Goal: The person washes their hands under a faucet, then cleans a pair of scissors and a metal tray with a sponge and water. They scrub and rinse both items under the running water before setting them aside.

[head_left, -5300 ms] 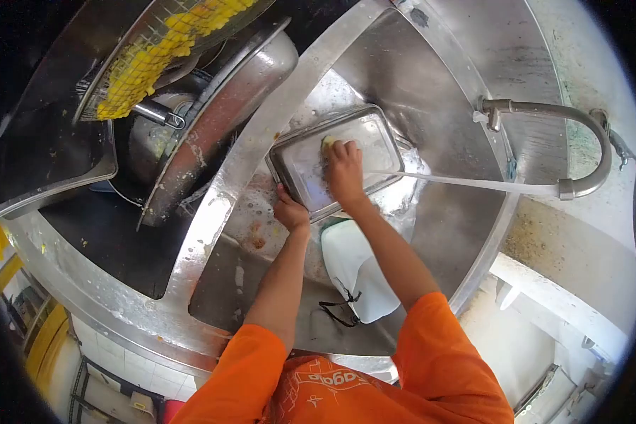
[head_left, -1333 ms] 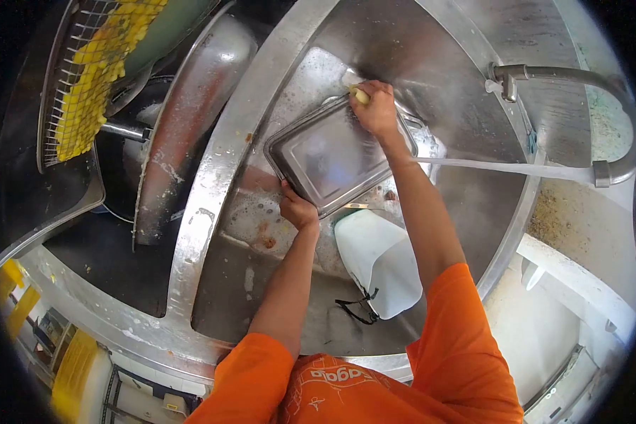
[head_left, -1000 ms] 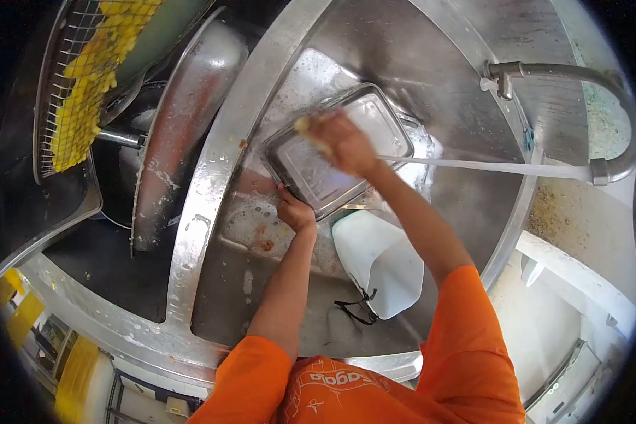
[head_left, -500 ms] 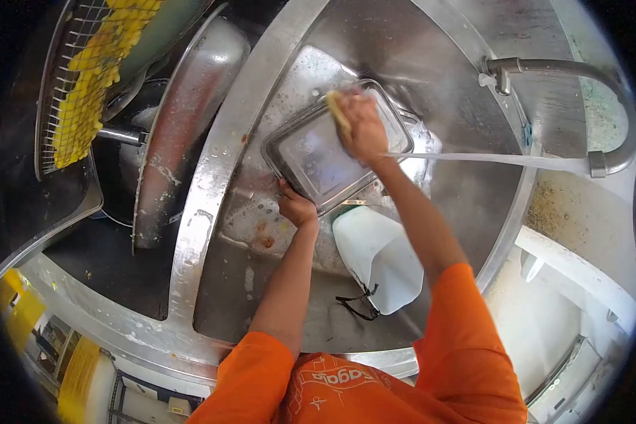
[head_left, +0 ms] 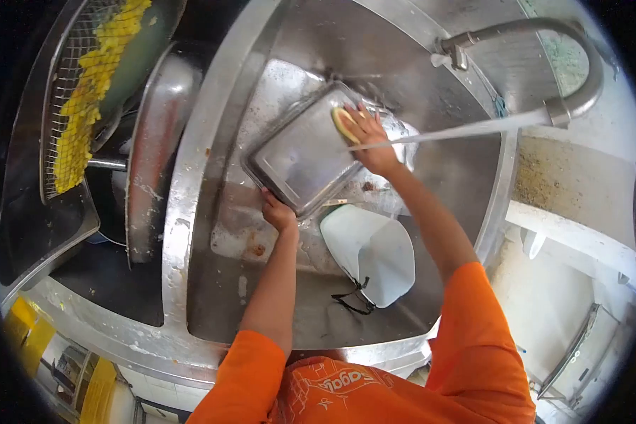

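A rectangular metal pan lies tilted in the sink basin, its surface wet. My left hand grips the pan's near edge, the fingers partly hidden at the rim. Pressed against the pan's right part is a yellow sponge, held under the fingers of my right hand. A stream of water runs from the faucet past my right hand onto the pan. Just below the pan lies a white plastic container, its cut opening facing me and a black tie attached.
The steel sink divider runs along the left of this basin. In the left basin stand a large reddish-stained metal pan and a wire basket with yellow food bits. Another flat metal sheet lies beneath the pan.
My right hand and the sponge have moved down the pan, with the fingers now more stretched out. Suds on the pan have thinned, and the water now reaches its surface. The camera view has shifted slightly.
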`<state>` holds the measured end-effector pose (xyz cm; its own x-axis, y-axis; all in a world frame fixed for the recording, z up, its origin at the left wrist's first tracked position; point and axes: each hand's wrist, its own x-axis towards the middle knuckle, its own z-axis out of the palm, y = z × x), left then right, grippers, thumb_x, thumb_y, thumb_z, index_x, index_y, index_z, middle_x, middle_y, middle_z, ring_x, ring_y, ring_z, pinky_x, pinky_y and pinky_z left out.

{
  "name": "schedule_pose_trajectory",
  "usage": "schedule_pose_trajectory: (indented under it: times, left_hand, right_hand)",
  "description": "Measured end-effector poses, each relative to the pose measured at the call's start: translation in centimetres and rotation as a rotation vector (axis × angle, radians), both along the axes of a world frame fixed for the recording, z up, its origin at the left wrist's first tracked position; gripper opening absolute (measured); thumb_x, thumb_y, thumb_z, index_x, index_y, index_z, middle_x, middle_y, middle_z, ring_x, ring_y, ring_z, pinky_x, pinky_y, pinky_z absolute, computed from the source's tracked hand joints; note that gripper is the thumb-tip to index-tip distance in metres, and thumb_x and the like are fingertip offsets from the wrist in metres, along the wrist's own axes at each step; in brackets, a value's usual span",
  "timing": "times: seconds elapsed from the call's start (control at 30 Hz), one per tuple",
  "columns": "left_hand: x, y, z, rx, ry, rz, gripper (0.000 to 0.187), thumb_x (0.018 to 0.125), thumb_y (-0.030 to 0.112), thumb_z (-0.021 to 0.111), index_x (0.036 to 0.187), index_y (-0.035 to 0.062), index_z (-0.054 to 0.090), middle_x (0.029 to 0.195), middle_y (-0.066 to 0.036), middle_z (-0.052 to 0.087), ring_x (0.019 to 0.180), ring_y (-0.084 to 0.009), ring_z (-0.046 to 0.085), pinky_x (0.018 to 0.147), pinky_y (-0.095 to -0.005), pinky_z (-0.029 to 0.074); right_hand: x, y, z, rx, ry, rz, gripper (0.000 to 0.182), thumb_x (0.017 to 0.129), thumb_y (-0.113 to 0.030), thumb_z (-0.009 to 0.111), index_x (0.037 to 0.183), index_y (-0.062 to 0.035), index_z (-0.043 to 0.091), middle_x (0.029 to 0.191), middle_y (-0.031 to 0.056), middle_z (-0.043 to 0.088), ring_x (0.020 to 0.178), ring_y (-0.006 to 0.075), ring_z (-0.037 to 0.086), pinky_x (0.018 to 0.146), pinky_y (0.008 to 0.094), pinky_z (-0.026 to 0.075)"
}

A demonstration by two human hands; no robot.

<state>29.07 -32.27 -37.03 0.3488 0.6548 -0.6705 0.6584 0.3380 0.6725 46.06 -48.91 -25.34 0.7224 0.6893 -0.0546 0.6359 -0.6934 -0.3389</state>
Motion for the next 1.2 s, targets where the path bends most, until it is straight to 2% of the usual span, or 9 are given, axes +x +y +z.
schedule_pose_trajectory:
  times: [0.17, 0.23, 0.33, 0.43, 0.67, 0.7, 0.87, 1.0, 1.2]
  left_hand:
    - [1.5, 0.7, 4.3, -0.088, -0.162, 0.273, 0.058, 0.096, 0.042, 0.038, 0.101, -0.0122, 0.06, 0.099, -0.022, 0.063, 0.085, -0.0301, 0.059, 0.078, -0.0364, 0.045]
    - [1.0, 0.8, 4.0, -0.112, -0.242, 0.306, 0.055, 0.096, 0.04, 0.04, 0.103, -0.011, 0.06, 0.1, -0.019, 0.063, 0.086, -0.0281, 0.058, 0.077, -0.0359, 0.045]
    - [2.2, 1.4, 8.3, -0.246, -0.314, 0.385, 0.05, 0.096, 0.038, 0.043, 0.104, -0.0085, 0.059, 0.102, -0.013, 0.061, 0.087, -0.0234, 0.056, 0.077, -0.0345, 0.045]
    - [3.2, 1.3, 11.6, -0.324, -0.388, 0.394, 0.044, 0.096, 0.037, 0.044, 0.104, -0.005, 0.058, 0.102, -0.009, 0.059, 0.088, -0.0195, 0.053, 0.078, -0.033, 0.044]
    - [6.0, 0.8, 20.7, -0.547, -0.644, 0.126, 0.023, 0.095, 0.028, 0.048, 0.101, 0.0061, 0.051, 0.103, -0.005, 0.058, 0.091, -0.014, 0.057, 0.073, -0.0326, 0.051]
    - [6.5, 0.3, 22.1, -0.541, -0.687, 0.028, 0.023, 0.095, 0.028, 0.049, 0.1, 0.0059, 0.05, 0.098, -0.005, 0.058, 0.084, -0.0137, 0.058, 0.068, -0.0307, 0.052]
    - [8.8, -1.0, 24.0, -0.499, -0.689, -0.268, 0.023, 0.095, 0.025, 0.049, 0.091, 0.0017, 0.048, 0.085, -0.011, 0.059, 0.078, -0.0202, 0.062, 0.063, -0.0339, 0.056]
    - [9.6, -0.7, 23.4, -0.429, -0.673, -0.393, 0.025, 0.095, 0.019, 0.046, 0.1, -0.0051, 0.049, 0.092, -0.014, 0.059, 0.083, -0.0222, 0.062, 0.07, -0.035, 0.056]
    - [9.9, -2.2, 25.2, -0.309, -0.775, -0.456, 0.024, 0.096, 0.015, 0.042, 0.114, -0.0007, 0.047, 0.093, -0.008, 0.057, 0.079, -0.0152, 0.061, 0.066, -0.029, 0.056]
  right_hand:
    - [0.7, 4.5, -3.0, -0.117, -0.32, -0.311, 0.046, 0.088, -0.016, 0.052, 0.133, -0.0123, 0.045, 0.135, 0.009, 0.046, 0.126, 0.032, 0.04, 0.104, 0.0496, 0.028]
    - [1.7, 5.6, -0.3, 0.267, 0.563, -0.385, 0.047, 0.088, -0.016, 0.051, 0.133, -0.0054, 0.042, 0.128, 0.0113, 0.052, 0.113, 0.032, 0.052, 0.099, 0.0392, 0.038]
    - [-0.8, 5.1, 4.9, 0.896, 1.026, -0.829, 0.049, 0.088, -0.019, 0.051, 0.131, 0.0033, 0.041, 0.119, 0.0159, 0.056, 0.101, 0.0274, 0.058, 0.092, 0.0315, 0.044]
    - [-6.3, 1.6, 13.6, 1.037, 1.103, -1.058, 0.04, 0.089, -0.024, 0.048, 0.116, 0.0052, 0.052, 0.105, 0.0166, 0.061, 0.087, 0.0235, 0.062, 0.077, 0.0318, 0.049]
    - [-18.3, -7.0, 14.0, 0.185, 1.227, -0.679, 0.035, 0.088, -0.026, 0.047, 0.108, 0.0009, 0.058, 0.098, 0.0162, 0.063, 0.08, 0.0251, 0.063, 0.07, 0.0359, 0.051]
    - [-19.1, -7.0, 12.3, 0.057, 0.948, -0.429, 0.03, 0.087, -0.023, 0.047, 0.104, -0.0029, 0.06, 0.096, 0.0178, 0.064, 0.085, 0.029, 0.063, 0.076, 0.0385, 0.049]
    - [-23.1, -3.3, 0.2, -0.453, 0.312, -0.469, 0.022, 0.08, -0.014, 0.055, 0.098, -0.0023, 0.061, 0.123, 0.0198, 0.049, 0.099, 0.0373, 0.056, 0.08, 0.0449, 0.048]
    - [-25.1, -2.0, -6.7, -0.538, 0.47, -0.551, 0.021, 0.08, -0.013, 0.054, 0.097, -0.0035, 0.061, 0.131, 0.0186, 0.042, 0.098, 0.0403, 0.056, 0.079, 0.0477, 0.048]
    - [-25.1, -4.8, -7.0, -0.272, 0.6, -0.791, 0.016, 0.078, -0.007, 0.055, 0.091, -0.0029, 0.063, 0.094, 0.0141, 0.061, 0.094, 0.0258, 0.06, 0.076, 0.0402, 0.049]
